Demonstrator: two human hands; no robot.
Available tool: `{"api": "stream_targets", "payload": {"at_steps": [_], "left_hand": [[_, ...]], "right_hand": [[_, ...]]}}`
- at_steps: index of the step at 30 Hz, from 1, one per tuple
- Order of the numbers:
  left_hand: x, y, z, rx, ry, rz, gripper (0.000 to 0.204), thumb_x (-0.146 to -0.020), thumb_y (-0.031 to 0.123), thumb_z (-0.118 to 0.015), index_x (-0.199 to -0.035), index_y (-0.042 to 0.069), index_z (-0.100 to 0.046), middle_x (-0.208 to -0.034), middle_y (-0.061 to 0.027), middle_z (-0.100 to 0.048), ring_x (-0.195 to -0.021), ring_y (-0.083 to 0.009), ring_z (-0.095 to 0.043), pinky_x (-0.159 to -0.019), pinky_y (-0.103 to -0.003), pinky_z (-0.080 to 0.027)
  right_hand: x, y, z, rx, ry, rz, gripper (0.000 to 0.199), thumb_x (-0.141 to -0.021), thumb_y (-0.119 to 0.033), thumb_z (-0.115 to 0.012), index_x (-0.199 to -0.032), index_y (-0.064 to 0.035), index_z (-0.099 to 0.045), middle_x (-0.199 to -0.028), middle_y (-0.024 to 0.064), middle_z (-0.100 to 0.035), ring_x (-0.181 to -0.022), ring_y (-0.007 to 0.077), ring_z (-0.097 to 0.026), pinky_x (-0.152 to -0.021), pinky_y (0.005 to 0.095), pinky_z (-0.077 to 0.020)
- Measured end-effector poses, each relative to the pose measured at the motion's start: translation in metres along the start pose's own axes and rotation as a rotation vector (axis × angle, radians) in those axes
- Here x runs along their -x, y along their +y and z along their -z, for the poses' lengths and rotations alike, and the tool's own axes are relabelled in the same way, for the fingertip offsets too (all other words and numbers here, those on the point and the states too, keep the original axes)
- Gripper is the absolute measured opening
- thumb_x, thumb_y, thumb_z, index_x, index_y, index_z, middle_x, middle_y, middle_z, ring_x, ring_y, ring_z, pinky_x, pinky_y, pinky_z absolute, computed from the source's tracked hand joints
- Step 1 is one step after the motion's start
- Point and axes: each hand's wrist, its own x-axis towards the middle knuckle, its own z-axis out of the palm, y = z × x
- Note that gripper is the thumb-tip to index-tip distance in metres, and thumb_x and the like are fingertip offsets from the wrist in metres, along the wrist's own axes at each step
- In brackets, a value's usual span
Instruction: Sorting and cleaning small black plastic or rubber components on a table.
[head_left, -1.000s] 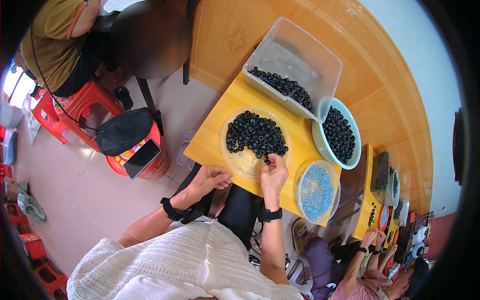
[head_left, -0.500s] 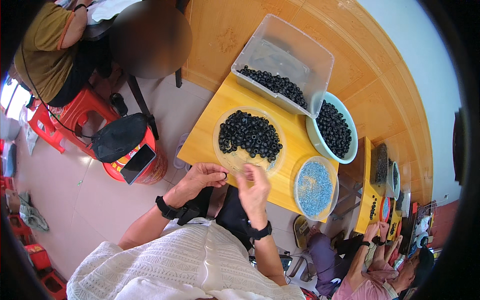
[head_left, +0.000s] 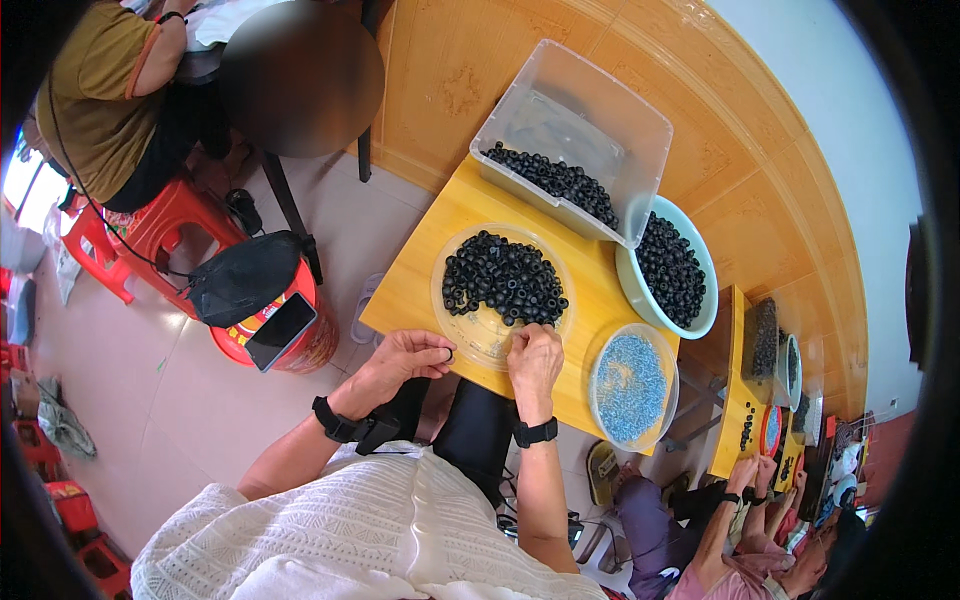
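Now your left hand [head_left: 400, 362] pinches one black ring [head_left: 449, 354] just off the tabletop [head_left: 415, 285] edge, over your lap; loosen that grip and it likely drops to the floor. Your right hand [head_left: 534, 358] rests fingers-down on the clear dish [head_left: 480, 335] rim beside the ring heap [head_left: 503, 279] (whether it holds anything is hidden); press there and the dish could tip.

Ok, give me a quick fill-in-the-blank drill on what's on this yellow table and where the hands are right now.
1. The right hand reaches into the clear round tray of small ____ rings.
2. The clear round dish near the right hand holds tiny ____ pieces.
3. The left hand pinches one small black ____.
4. The tall clear bin stands at the table's ____ edge.

Missing words: black; blue; ring; far
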Motion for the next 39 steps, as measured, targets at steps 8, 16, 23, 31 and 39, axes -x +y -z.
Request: {"api": "stream_targets", "payload": {"at_steps": [8, 16, 23, 31, 39], "left_hand": [[-0.002, 0.002, 0.001, 0.141, -0.016, -0.023, 0.016, -0.087, 0.009, -0.056, -0.1, 0.001, -0.061, -0.093, -0.0058, -0.063, -0.082, -0.0116, -0.061, -0.076, -0.023, -0.05], [-0.002, 0.002, 0.005, 0.21, -0.05, -0.05, 0.017, -0.088, 0.008, -0.056, -0.102, 0.0, -0.061, -0.093, -0.0064, -0.063, -0.082, -0.0119, -0.061, -0.076, -0.023, -0.051], [0.001, 0.007, -0.001, 0.197, -0.123, -0.086, 0.019, -0.086, 0.007, -0.057, -0.104, 0.001, -0.059, -0.092, -0.0056, -0.063, -0.082, -0.0123, -0.062, -0.076, -0.024, -0.052], [0.001, 0.015, -0.017, 0.11, -0.127, -0.134, 0.02, -0.084, 0.005, -0.059, -0.104, 0.001, -0.059, -0.096, -0.005, -0.062, -0.083, -0.0122, -0.062, -0.078, -0.025, -0.052], [0.0, 0.024, -0.033, 0.055, -0.127, -0.168, 0.019, -0.083, 0.004, -0.061, -0.102, 0.002, -0.057, -0.094, -0.0045, -0.062, -0.08, -0.0115, -0.062, -0.076, -0.024, -0.051]], "right_hand": [[0.0, -0.001, 0.003, 0.097, -0.147, 0.036, 0.024, -0.059, 0.004, -0.065, -0.081, -0.0014, -0.057, -0.086, 0.0158, -0.055, -0.084, 0.0339, -0.052, -0.075, 0.0415, -0.0439], [0.0, 0.0, 0.004, 0.077, -0.176, 0.11, 0.033, -0.053, 0.008, -0.068, -0.082, -0.0012, -0.054, -0.084, 0.015, -0.055, -0.083, 0.0333, -0.051, -0.075, 0.0404, -0.0432], [0.001, 0.003, 0.007, -0.124, -0.11, 0.007, 0.02, -0.065, 0.005, -0.064, -0.083, -0.0013, -0.056, -0.081, 0.0139, -0.058, -0.08, 0.0307, -0.055, -0.071, 0.0369, -0.0448], [0.017, -0.063, 0.052, -1.104, -0.336, -0.233, 0.009, -0.087, -0.004, -0.054, -0.093, 0.0005, -0.059, -0.082, 0.0021, -0.06, -0.073, 0.0074, -0.055, -0.069, 0.0216, -0.0457], [0.024, -0.072, 0.05, -1.025, -0.206, -0.114, 0.007, -0.088, -0.002, -0.052, -0.091, 0.0021, -0.057, -0.085, 0.0026, -0.056, -0.076, 0.0083, -0.052, -0.069, 0.021, -0.0432]]}}
